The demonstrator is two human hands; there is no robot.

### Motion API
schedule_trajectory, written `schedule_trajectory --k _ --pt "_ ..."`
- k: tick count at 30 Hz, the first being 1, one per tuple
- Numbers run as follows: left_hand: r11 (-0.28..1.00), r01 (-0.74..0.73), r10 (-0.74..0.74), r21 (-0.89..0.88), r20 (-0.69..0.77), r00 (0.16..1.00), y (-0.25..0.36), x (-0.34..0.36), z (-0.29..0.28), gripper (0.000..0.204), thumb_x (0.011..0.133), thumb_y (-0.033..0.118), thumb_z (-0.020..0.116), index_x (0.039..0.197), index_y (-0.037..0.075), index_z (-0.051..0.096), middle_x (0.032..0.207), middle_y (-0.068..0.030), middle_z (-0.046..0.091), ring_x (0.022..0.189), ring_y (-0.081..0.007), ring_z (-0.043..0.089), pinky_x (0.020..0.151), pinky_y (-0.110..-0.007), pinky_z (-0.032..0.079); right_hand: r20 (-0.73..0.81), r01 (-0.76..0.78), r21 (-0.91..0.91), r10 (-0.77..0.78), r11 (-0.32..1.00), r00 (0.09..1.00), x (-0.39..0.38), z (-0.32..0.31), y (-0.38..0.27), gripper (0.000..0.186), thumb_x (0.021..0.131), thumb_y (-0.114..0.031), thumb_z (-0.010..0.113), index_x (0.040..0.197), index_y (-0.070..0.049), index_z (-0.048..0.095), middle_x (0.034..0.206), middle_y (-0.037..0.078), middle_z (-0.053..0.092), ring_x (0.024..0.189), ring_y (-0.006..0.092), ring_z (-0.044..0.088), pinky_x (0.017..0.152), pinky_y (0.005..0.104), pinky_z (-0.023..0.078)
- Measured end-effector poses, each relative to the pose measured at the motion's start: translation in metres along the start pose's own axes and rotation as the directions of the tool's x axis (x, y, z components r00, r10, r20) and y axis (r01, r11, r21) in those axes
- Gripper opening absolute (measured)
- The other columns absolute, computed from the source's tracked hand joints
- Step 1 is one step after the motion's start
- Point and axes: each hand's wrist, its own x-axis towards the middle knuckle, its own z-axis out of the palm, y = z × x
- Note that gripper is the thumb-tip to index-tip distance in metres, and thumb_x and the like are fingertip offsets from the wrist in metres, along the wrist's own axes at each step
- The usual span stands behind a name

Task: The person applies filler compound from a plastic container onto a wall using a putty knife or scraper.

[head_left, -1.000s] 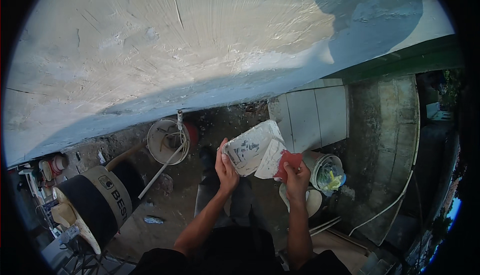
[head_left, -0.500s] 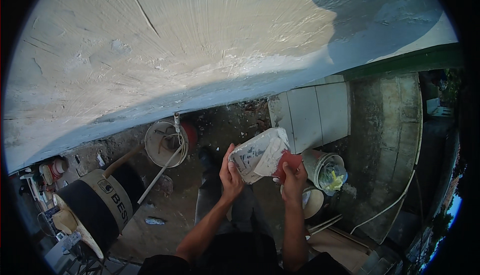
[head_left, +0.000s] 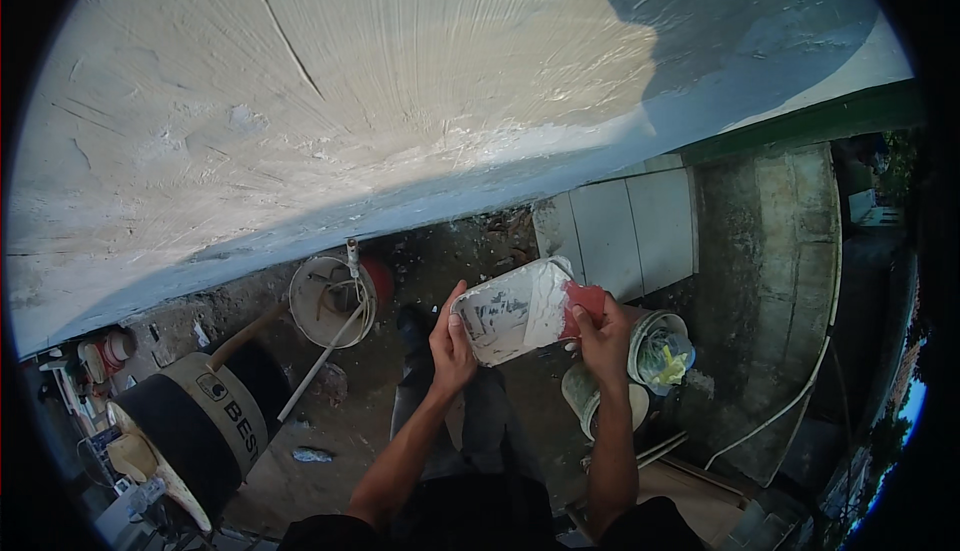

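The right hand [head_left: 605, 341] has fingers and thumb clamped on a red spreader [head_left: 586, 304], at the right end of the pale tray [head_left: 496, 317] in the centre of the frame; the left hand [head_left: 452, 348] grips the tray's left rim, thumb over it. White paste [head_left: 545, 303] could slop over the edge if the left grip lets the tray tip, or if the spreader pushes too hard. Both forearms rise from the lower edge, wide apart, hands turned inward.
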Motion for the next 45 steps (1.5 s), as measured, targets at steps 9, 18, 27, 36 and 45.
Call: schedule_trajectory --k 9,18,27,36,45 --pt "0.997 -0.023 0.02 0.07 0.041 0.999 0.008 0.016 -0.009 0.048 0.104 0.026 0.033 0.139 -0.007 0.04 0.132 -0.0163 0.053 0.117 -0.0174 0.05 0.099 -0.029 0.038 0.105 0.135 -0.161 -0.119 0.978 0.987 0.016 0.001 -0.016 0.014 0.087 0.0 0.06 0.1 0.003 0.061 0.08 0.005 0.065 0.073 0.0048 0.056 0.065 0.0229 0.046" --pt "0.996 -0.019 0.015 0.085 0.055 0.998 0.015 0.021 -0.01 0.048 0.104 0.027 0.035 0.138 -0.007 0.041 0.132 -0.0164 0.053 0.118 -0.0181 0.049 0.101 -0.03 0.038 0.198 0.219 -0.243 -0.173 0.945 0.965 0.018 0.006 -0.024 0.012 0.087 -0.005 0.061 0.097 0.002 0.06 0.073 0.009 0.064 0.063 0.0072 0.052 0.058 0.0267 0.043" --pt "0.995 0.0 -0.009 0.096 0.095 0.995 0.021 0.024 -0.011 0.048 0.104 0.026 0.034 0.138 -0.007 0.041 0.133 -0.0161 0.053 0.119 -0.0184 0.049 0.102 -0.03 0.036 0.277 0.274 -0.446 -0.16 0.852 0.948 0.018 0.011 -0.049 0.015 0.087 -0.01 0.063 0.094 0.002 0.058 0.065 0.017 0.058 0.049 0.0152 0.05 0.051 0.0303 0.039" --pt "0.988 -0.031 0.009 0.15 0.145 0.989 0.024 0.031 -0.012 0.056 0.104 0.035 0.034 0.138 -0.008 0.04 0.136 -0.0188 0.049 0.123 -0.0219 0.047 0.104 -0.034 0.036 0.355 0.425 -0.43 -0.284 0.796 0.891 0.023 0.017 -0.056 0.013 0.087 -0.009 0.064 0.091 0.002 0.058 0.064 0.015 0.057 0.048 0.0079 0.044 0.047 0.0281 0.036" --pt "0.987 -0.005 -0.019 0.159 0.148 0.989 0.028 0.033 -0.014 0.055 0.104 0.035 0.033 0.138 -0.008 0.04 0.137 -0.0187 0.048 0.124 -0.0224 0.046 0.105 -0.034 0.035 0.387 0.488 -0.384 -0.343 0.784 0.856 0.025 0.025 -0.061 0.011 0.087 -0.008 0.063 0.089 0.002 0.057 0.065 0.018 0.057 0.047 0.0215 0.052 0.048 0.0297 0.038"
